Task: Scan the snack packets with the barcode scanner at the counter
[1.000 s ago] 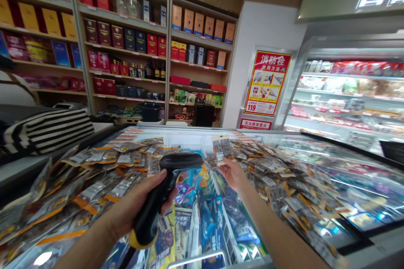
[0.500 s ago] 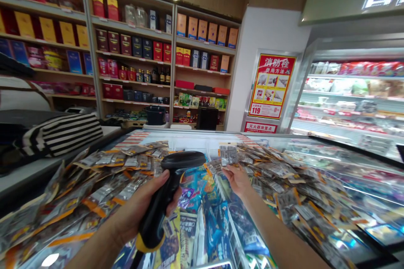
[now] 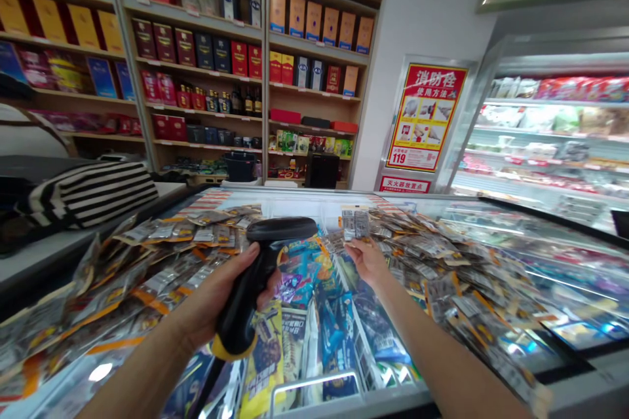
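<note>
Wrapped round the handle of a black and yellow barcode scanner (image 3: 246, 294), my left hand (image 3: 221, 294) keeps it upright, its head pointing right. My right hand (image 3: 364, 258) pinches the lower edge of a small plastic packet (image 3: 356, 224) that has a printed label turned toward me. The scanner head and the packet are a short gap apart. Similar orange-edged packets lie in a heap on the left (image 3: 162, 275) and another heap on the right (image 3: 457, 268).
Under my hands is a glass-topped freezer (image 3: 319, 385) with colourful bagged goods (image 3: 334, 334) in wire-divided compartments. A striped bag (image 3: 98, 196) lies on the counter at left. Behind stand shelves of boxes (image 3: 196, 46), a red poster (image 3: 426, 118) and a lit refrigerated display (image 3: 555, 124).
The view has tilted slightly down, so the shelves and poster sit higher in the picture. Both hands keep their grips, scanner and packet staying in nearly the same relation.
</note>
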`<state>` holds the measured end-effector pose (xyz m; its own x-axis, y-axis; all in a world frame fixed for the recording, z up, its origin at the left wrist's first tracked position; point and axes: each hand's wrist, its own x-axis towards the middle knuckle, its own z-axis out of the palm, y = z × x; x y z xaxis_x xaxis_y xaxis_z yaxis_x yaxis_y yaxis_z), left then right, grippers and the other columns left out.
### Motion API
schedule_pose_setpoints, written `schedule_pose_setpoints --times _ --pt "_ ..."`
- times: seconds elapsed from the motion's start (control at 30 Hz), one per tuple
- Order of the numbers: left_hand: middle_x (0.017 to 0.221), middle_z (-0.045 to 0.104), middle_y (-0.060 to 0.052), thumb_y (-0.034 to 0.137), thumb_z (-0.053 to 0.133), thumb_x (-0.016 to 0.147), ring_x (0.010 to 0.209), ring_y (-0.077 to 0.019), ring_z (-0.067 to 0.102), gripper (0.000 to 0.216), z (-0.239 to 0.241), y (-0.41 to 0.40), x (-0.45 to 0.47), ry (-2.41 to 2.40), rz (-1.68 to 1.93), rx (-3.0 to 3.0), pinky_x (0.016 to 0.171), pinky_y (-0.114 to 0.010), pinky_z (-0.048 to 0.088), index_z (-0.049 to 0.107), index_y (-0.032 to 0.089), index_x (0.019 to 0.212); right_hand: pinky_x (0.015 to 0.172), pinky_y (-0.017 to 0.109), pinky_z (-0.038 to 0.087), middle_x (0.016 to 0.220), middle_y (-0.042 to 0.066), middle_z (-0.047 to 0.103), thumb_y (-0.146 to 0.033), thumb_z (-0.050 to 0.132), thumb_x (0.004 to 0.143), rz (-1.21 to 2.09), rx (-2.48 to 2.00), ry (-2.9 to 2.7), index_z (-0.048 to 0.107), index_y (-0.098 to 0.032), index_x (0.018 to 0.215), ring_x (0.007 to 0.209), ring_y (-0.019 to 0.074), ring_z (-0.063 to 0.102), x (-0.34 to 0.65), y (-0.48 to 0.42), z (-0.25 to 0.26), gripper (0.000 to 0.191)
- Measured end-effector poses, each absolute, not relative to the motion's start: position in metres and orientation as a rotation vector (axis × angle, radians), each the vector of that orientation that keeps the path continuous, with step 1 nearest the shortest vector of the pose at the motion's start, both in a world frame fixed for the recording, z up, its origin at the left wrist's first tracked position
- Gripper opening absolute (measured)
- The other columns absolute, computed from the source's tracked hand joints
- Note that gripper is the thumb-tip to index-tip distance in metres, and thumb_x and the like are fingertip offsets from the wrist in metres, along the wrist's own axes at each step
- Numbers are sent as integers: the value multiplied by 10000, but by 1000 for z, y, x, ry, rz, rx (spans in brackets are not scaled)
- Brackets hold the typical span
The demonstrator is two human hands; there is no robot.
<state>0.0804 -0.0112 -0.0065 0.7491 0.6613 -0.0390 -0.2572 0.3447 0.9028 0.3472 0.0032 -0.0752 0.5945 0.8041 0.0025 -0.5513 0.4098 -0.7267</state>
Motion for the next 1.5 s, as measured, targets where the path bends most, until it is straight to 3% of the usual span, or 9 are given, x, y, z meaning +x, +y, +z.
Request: schedule_pose_setpoints --times 0.23,0.97,1.5 --pt "609 516 -14 368 352 773 475 -71 433 315 -7 -13 80 395 604 1073 467 -193 335 540 126 846 563 230 507 496 -93 582 -4 589 473 883 -735 -399 442 -214 695 519 102 591 348 4 -77 340" --pt "600 514 -15 378 370 759 459 -74 429 337 -6 -12 82 420 630 1112 452 -197 325 529 128 921 576 226 508 496 -88 582 -12 585 497 875 -765 -395 443 -221 700 519 94 589 348 5 -76 324" --pt "618 509 -9 349 364 772 475 -69 427 278 -11 -13 82 422 636 1191 467 -197 319 542 141 816 536 201 498 519 -80 597 -12 591 486 852 -754 -410 437 -216 713 523 96 588 347 6 -78 342"
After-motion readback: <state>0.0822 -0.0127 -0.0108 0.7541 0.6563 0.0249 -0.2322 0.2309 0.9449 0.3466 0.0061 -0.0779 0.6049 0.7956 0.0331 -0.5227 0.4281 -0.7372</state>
